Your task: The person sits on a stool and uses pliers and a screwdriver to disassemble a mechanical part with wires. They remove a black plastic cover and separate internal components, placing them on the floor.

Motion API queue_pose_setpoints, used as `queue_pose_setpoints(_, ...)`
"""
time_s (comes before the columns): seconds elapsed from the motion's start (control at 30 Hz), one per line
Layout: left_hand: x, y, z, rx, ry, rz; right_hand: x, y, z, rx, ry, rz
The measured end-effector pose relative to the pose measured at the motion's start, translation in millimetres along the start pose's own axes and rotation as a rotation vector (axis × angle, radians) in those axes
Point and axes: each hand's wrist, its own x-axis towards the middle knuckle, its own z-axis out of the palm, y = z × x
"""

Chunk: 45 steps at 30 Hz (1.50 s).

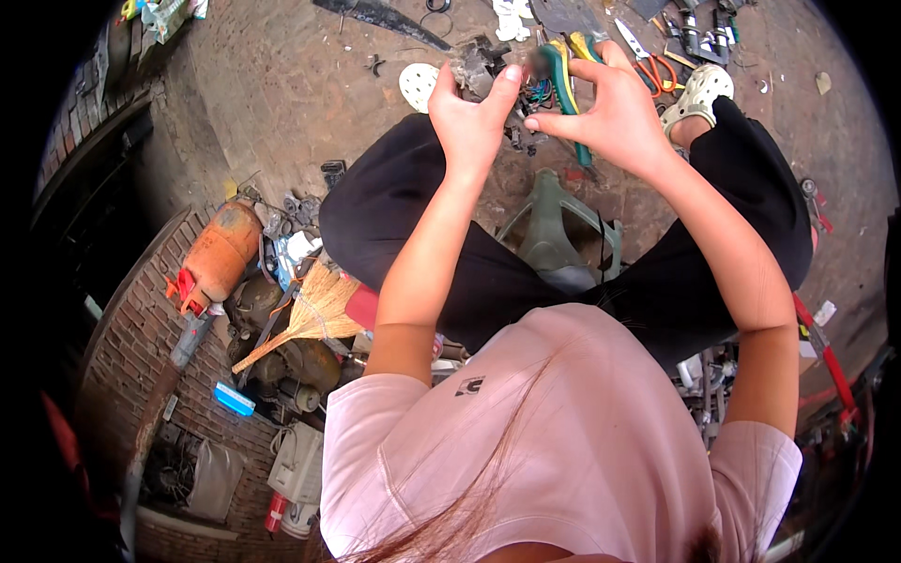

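My left hand [472, 122] is closed on a grimy dark metal part [480, 62], thumb on its right side and fingers on its left. My right hand [615, 108] grips a pair of pliers [563, 83] with green and yellow handles, its thumb and fingers on either side of them. The handles stand a little apart. A blurred dark spot covers the head of the pliers, so what the jaws touch cannot be made out. Thin coloured wires [539, 92] show between the two hands, beside the metal part.
Scissors [650, 62] with orange handles lie on the floor beyond my right hand. A grey-green plastic stool [547, 220] stands between my knees. To the left are a straw hand broom [319, 302] and a rusty orange gas cylinder [221, 246]. Metal cylinders [693, 42] lie far right.
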Motion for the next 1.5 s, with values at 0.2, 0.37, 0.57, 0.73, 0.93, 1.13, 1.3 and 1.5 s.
queue_pose_setpoints(0.2,4.3,-7.1,-11.2,-0.165,0.026,0.009,7.0,-5.7,-10.0,0.015,-0.007,-0.046)
queue_pose_setpoints(0.37,14.9,8.5,-20.2,-0.364,0.144,-0.097,16.1,37.6,-15.2,0.050,-0.071,0.035)
queue_pose_setpoints(0.57,20.8,5.7,-50.0,-0.485,0.300,-0.344,-14.6,125.5,18.6,-0.426,-0.409,0.214)
queue_pose_setpoints(0.73,18.7,-1.5,-64.3,-0.507,0.350,-0.320,-58.6,196.2,85.9,-0.545,-0.749,0.396)
queue_pose_setpoints(0.93,17.7,8.6,-72.3,-0.602,0.443,-0.399,-97.2,232.6,154.8,-0.696,-0.461,0.435)
queue_pose_setpoints(1.13,16.7,9.8,-77.0,-0.722,0.407,-0.467,-61.6,235.3,203.7,-0.302,-0.257,0.397)
queue_pose_setpoints(1.3,21.4,12.9,-69.8,-0.725,0.401,-0.543,-8.0,238.9,245.3,-0.326,-0.209,0.714)
queue_pose_setpoints(1.5,20.4,23.6,-68.6,-0.805,0.373,-0.638,4.1,242.0,248.0,-0.457,-0.257,0.847)
